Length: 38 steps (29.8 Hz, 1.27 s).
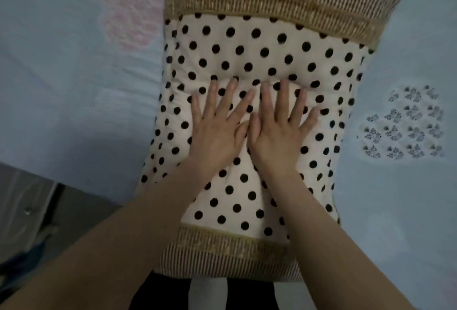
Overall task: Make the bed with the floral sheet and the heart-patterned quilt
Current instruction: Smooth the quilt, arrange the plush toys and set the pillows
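Right in the middle of the bed, a polka-dot pillow (pixel 247 50) is lying lengthwise away from the camera, cream with dark dots, and brown striped bands are running across its far and near ends. Both hands are pressing down flat on it. The left hand (pixel 217 129) and the right hand (pixel 279 134) are sitting side by side around the pillow's middle, fingers straight and spread, thumbs touching each other, so neither one is gripping or pinching anything. The pillow fabric is denting and creasing a bit just past the fingertips. Bare forearms are coming up from the bottom corners of the view. The heart-patterned quilt (pixel 74 92) is lying under the pillow, pale blue and spreading out flat on both sides of it. A pink heart patch (pixel 126 10) is showing on the quilt off to the upper left, and a white heart patch (pixel 405 124) filled with small dark flower prints is sitting to the right, both apart from the pillow. Down in the lower left, past the quilt's edge, a dark grey area (pixel 49 210) is showing, too blurry to say what it is.
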Motion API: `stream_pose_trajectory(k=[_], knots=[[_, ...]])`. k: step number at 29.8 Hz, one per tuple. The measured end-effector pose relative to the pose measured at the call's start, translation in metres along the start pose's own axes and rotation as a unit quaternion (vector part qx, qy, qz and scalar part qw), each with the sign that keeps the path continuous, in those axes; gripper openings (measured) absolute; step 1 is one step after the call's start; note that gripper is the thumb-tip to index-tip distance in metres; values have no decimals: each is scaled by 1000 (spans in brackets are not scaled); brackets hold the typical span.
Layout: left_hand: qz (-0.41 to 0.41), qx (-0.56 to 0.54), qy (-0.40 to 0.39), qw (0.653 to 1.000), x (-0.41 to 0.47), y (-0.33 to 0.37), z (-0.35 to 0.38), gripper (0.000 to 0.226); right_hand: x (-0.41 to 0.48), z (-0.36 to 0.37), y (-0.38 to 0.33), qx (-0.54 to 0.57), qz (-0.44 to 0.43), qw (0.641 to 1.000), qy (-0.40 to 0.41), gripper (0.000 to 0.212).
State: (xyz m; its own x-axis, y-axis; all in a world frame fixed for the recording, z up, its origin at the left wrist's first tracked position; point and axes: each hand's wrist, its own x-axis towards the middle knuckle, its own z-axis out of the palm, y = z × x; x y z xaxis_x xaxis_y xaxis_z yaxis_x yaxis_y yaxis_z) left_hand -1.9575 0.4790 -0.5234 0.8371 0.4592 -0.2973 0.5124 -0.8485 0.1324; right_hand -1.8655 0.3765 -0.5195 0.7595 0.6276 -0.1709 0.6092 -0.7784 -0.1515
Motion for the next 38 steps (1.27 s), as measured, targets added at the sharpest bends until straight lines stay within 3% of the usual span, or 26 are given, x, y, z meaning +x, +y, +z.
stream_pose_trajectory(k=[3, 6, 8, 11, 14, 17, 18, 20, 22, 24, 25, 27, 30, 31, 34, 35, 36, 38], knots=[[23, -35, 66, 997, -9, -4, -50, 60, -7, -52, -5, 73, 6, 994, 84, 53], [68, -74, 145, 984, -61, -9, -66, 61, -56, -70, 3, 84, -109, 980, 146, 52], [124, -22, 70, 990, -95, -16, -34, 62, -85, -42, 12, 21, -174, 981, 85, 54], [161, 27, -78, 984, -111, -28, 9, 65, -96, -3, 21, -47, -176, 983, -27, 57], [170, -2, -36, 985, -110, -35, -16, 70, -96, -32, 17, 28, -182, 983, -1, 61], [262, -56, 95, 959, -145, -37, -32, 80, -133, -60, 24, 102, -311, 943, 56, 71], [296, -34, 98, 949, -157, -42, -23, 86, -144, -51, 33, 81, -360, 928, 53, 74], [330, 46, 19, 943, -173, -58, 10, 98, -155, -21, 55, 0, -416, 909, -12, 78], [321, 65, -85, 941, -176, -64, 22, 95, -157, -4, 62, -58, -407, 908, -84, 81], [288, 31, -73, 954, -166, -60, 10, 75, -150, -12, 52, -35, -373, 924, -76, 80], [273, 0, -54, 961, -156, -54, -4, 67, -140, -26, 42, 7, -353, 935, -44, 78], [276, -8, -27, 961, -121, -37, -40, 80, -103, -64, 23, 82, -309, 946, 52, 71], [317, 85, -122, 937, -54, -22, -93, 113, -15, -111, 11, 102, -220, 943, 226, 56], [305, 103, -88, 943, -31, -19, -108, 113, 14, -122, 10, 94, -186, 938, 277, 55], [145, 30, 195, 969, 38, -24, -130, 85, 74, -124, 11, 58, -116, 926, 354, 56], [88, 9, 243, 966, 61, -30, -121, 79, 89, -109, 14, 38, -116, 932, 343, 56], [61, 11, 227, 972, 74, -34, -106, 77, 94, -89, 18, 8, -120, 951, 284, 56], [43, 35, 101, 993, 103, -38, -62, 74, 104, -38, 26, -71, -123, 982, 128, 59]])
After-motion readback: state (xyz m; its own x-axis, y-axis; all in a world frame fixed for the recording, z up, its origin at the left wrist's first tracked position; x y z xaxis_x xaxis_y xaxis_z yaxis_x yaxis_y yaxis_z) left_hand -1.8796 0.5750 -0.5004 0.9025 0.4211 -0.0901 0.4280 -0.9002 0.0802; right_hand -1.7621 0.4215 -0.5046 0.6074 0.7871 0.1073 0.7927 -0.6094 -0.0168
